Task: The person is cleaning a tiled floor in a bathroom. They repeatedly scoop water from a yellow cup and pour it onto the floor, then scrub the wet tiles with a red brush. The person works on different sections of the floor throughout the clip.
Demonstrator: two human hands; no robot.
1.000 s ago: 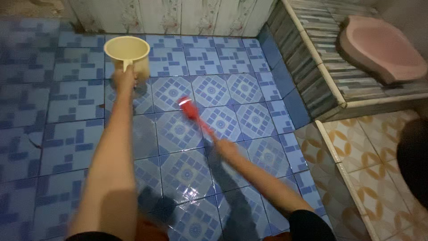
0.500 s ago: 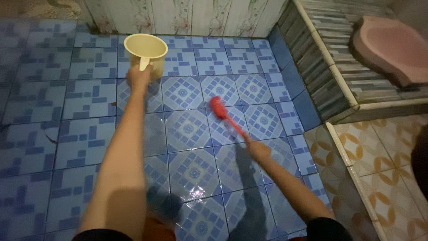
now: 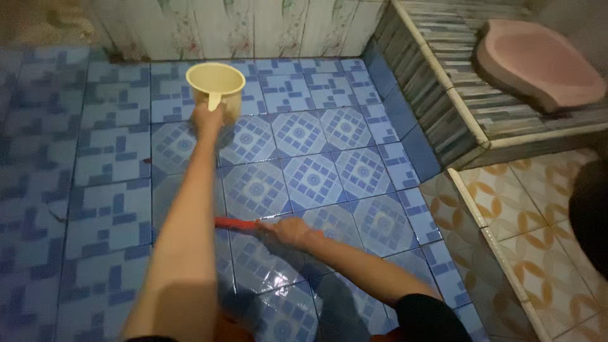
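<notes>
Fingers of the left hand [image 3: 209, 118] curl tight around the handle of a pale yellow round plastic water dipper [image 3: 216, 86], held out at the end of a straight bare arm above the blue patterned floor tiles [image 3: 107, 158]. The dipper's open mouth faces up toward the head camera, and it sits in the frame near the far wall of pale floral-print panels [image 3: 253, 25].

Lower and nearer, the right hand [image 3: 288, 231] is clenched on the handle of a red long-handled plastic scrub brush [image 3: 235, 223]. Its shaft runs out to the left from the fist, lying low and almost level over the wet, shining tiles; the brush head is hidden behind the left forearm, so whether the bristles touch the floor cannot be told. The two hands are well apart, the dipper far ahead and the brush close to the body.

To the right, a raised step faced in grey striped tile [image 3: 443, 95] carries a pink ceramic squat toilet pan [image 3: 538, 63]. Beyond a white tiled kerb [image 3: 487, 234], the floor changes to cream tiles with an orange pattern [image 3: 538, 253]. A dark shape cuts into the right edge, too blurred to identify.
</notes>
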